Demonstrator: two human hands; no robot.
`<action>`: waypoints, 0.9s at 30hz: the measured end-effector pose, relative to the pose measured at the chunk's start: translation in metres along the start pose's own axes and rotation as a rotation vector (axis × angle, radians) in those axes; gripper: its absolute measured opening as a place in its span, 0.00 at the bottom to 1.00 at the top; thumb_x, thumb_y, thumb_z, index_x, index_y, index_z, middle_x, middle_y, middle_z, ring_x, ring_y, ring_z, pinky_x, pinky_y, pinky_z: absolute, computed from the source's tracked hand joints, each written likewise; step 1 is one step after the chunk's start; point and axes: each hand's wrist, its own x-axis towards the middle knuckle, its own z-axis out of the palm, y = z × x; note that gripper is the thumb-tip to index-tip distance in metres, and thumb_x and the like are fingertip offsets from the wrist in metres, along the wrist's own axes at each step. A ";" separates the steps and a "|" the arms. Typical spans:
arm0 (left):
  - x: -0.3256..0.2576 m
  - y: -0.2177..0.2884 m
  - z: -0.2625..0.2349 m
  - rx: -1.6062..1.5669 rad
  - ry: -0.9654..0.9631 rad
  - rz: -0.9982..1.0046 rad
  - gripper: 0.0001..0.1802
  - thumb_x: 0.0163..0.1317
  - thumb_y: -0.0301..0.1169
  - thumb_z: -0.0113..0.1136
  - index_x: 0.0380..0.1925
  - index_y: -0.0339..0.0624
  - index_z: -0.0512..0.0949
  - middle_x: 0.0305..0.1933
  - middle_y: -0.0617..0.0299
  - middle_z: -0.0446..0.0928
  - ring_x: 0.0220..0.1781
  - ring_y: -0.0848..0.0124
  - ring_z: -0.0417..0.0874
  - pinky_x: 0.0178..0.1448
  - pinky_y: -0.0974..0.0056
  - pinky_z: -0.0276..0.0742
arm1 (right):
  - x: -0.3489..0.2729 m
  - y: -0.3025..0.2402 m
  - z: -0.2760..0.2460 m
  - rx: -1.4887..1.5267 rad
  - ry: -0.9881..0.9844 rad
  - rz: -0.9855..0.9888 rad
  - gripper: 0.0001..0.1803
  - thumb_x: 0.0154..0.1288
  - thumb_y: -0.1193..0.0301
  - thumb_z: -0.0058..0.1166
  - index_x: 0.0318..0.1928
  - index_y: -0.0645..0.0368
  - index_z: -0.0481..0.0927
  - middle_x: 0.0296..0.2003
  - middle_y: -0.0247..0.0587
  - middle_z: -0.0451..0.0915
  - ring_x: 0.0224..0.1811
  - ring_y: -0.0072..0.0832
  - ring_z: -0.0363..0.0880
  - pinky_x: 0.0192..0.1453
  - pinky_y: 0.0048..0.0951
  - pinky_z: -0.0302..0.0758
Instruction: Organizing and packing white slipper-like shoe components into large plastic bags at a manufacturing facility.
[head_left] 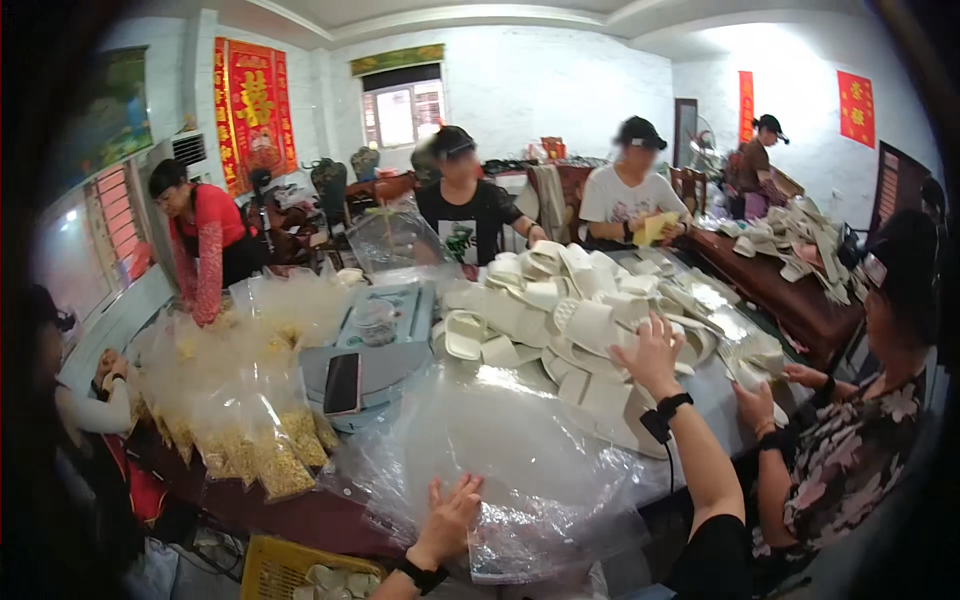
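My left hand (448,522) lies at the near edge of a stack of clear plastic bags (490,430), its fingers stretched out over the film. A black band circles that wrist. My right hand (652,356) reaches forward to the heap of white slippers (590,325), fingers spread at the heap's near right side. It seems to touch a slipper, but I cannot tell whether it grips one. On the right wrist sits a black band with a small black box (655,425) and a cable beside it. The slippers lie jumbled, soles and straps facing various ways.
Left of the bags, a dark phone (343,383) rests on a grey-blue surface, near a round clear tub (375,322). Filled bags of small yellow pieces (250,440) crowd the left. A yellow basket (275,570) is below. Several people surround the table; one's hand (755,402) is close on my right.
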 end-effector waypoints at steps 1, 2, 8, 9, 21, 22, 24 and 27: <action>-0.005 0.001 -0.002 0.025 0.024 -0.008 0.25 0.58 0.44 0.66 0.46 0.40 0.70 0.71 0.52 0.66 0.75 0.56 0.63 0.72 0.28 0.42 | -0.001 -0.002 -0.002 0.038 0.003 0.014 0.39 0.53 0.43 0.64 0.58 0.57 0.76 0.71 0.53 0.59 0.75 0.48 0.50 0.68 0.69 0.50; -0.009 -0.002 -0.001 0.038 0.009 -0.010 0.24 0.57 0.43 0.66 0.46 0.41 0.70 0.72 0.53 0.66 0.76 0.56 0.63 0.72 0.28 0.42 | -0.001 -0.004 0.001 0.069 -0.006 0.033 0.39 0.52 0.43 0.65 0.58 0.55 0.76 0.71 0.55 0.58 0.75 0.50 0.50 0.68 0.70 0.49; -0.014 -0.008 0.006 0.071 -0.008 -0.006 0.24 0.56 0.40 0.67 0.47 0.42 0.69 0.72 0.55 0.65 0.76 0.58 0.62 0.72 0.28 0.43 | 0.010 0.004 0.012 0.323 -0.251 -0.126 0.33 0.51 0.46 0.67 0.55 0.48 0.78 0.72 0.64 0.53 0.74 0.58 0.53 0.67 0.71 0.50; -0.013 -0.009 0.007 0.085 0.000 0.003 0.25 0.55 0.40 0.68 0.47 0.42 0.69 0.73 0.55 0.65 0.76 0.59 0.62 0.72 0.28 0.43 | 0.011 0.000 0.013 0.301 -0.257 -0.166 0.33 0.52 0.45 0.65 0.57 0.45 0.78 0.72 0.67 0.54 0.73 0.58 0.55 0.66 0.69 0.55; -0.009 -0.006 0.006 0.091 -0.049 -0.022 0.29 0.55 0.48 0.69 0.47 0.44 0.68 0.73 0.56 0.64 0.76 0.58 0.61 0.73 0.31 0.43 | 0.018 -0.015 0.013 0.342 -0.423 -0.063 0.48 0.54 0.42 0.61 0.72 0.50 0.64 0.72 0.64 0.54 0.74 0.57 0.54 0.72 0.64 0.51; -0.009 -0.005 0.006 0.088 -0.057 -0.015 0.29 0.55 0.48 0.69 0.47 0.44 0.68 0.73 0.56 0.64 0.76 0.58 0.61 0.73 0.31 0.43 | 0.016 -0.016 0.012 0.342 -0.425 -0.061 0.48 0.54 0.43 0.62 0.72 0.51 0.64 0.72 0.63 0.54 0.75 0.56 0.54 0.72 0.65 0.50; -0.010 -0.003 0.005 0.095 -0.050 -0.036 0.29 0.55 0.48 0.69 0.47 0.43 0.68 0.73 0.55 0.65 0.75 0.57 0.63 0.73 0.31 0.43 | 0.010 -0.016 0.007 0.344 -0.430 -0.006 0.48 0.53 0.45 0.63 0.72 0.50 0.64 0.73 0.61 0.53 0.76 0.54 0.52 0.71 0.68 0.49; -0.008 0.001 -0.001 0.039 -0.026 -0.018 0.28 0.55 0.47 0.69 0.47 0.43 0.68 0.71 0.53 0.66 0.75 0.56 0.63 0.73 0.31 0.44 | -0.001 -0.006 0.004 0.381 -0.336 0.046 0.48 0.50 0.42 0.63 0.69 0.49 0.68 0.71 0.62 0.58 0.72 0.56 0.58 0.72 0.60 0.52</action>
